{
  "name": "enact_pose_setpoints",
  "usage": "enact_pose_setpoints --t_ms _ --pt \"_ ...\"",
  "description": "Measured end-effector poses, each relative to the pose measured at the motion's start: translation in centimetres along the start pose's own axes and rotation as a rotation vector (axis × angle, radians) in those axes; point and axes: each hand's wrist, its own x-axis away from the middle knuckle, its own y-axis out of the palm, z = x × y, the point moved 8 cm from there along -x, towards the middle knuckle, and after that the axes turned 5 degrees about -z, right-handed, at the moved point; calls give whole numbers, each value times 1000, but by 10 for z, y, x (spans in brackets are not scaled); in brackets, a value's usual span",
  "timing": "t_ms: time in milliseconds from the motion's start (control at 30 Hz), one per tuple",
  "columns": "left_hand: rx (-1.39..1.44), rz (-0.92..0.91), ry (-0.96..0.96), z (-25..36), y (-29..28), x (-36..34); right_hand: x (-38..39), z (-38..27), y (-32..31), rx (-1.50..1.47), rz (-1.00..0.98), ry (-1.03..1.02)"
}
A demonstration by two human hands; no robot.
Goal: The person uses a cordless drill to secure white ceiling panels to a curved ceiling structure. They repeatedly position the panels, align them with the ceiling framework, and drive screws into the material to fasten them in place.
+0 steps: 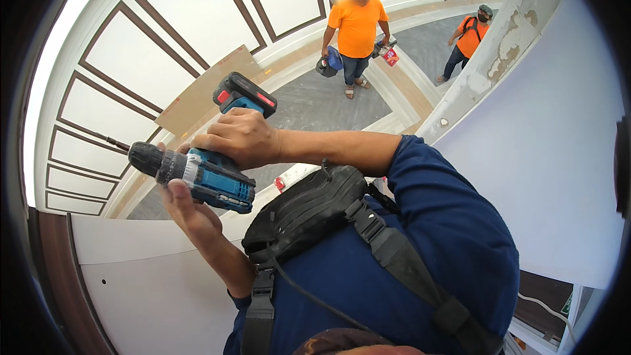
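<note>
I hold a blue-and-black cordless drill [220, 187] sideways in front of my chest, its battery [244, 92] turned upward and a thin bit [117, 142] pointing left from the chuck. My right hand [240, 135] is wrapped round the drill's handle. From underneath, my left hand [190, 207] grips the front of the drill by the chuck [146, 156], thumb upright against it. A black strapped pouch [299, 213] sits on my chest, just right of my left forearm.
A person [355, 29] in orange stands ahead holding tools; another [470, 39] is farther right. A tan board [197, 92] lies along the panelled wall. A patchy pillar [509, 33] and white surface [559, 125] border the right. A cable [545, 306] shows lower right.
</note>
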Motion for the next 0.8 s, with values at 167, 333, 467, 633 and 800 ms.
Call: enact_pose_setpoints --t_ms 167,333,467,633,800 --pt "153 204 -61 -2 14 7 -1 -6 -1 41 -49 -18" --pt "248 121 -56 -7 5 -4 0 -4 2 -26 -126 -2" --pt "181 95 -63 -8 2 -2 2 -3 6 -72 -192 25" --pt "218 58 -107 -12 1 -4 4 1 20 -169 -262 27" --pt "223 32 -90 -10 1 -7 2 1 17 -138 -265 41"
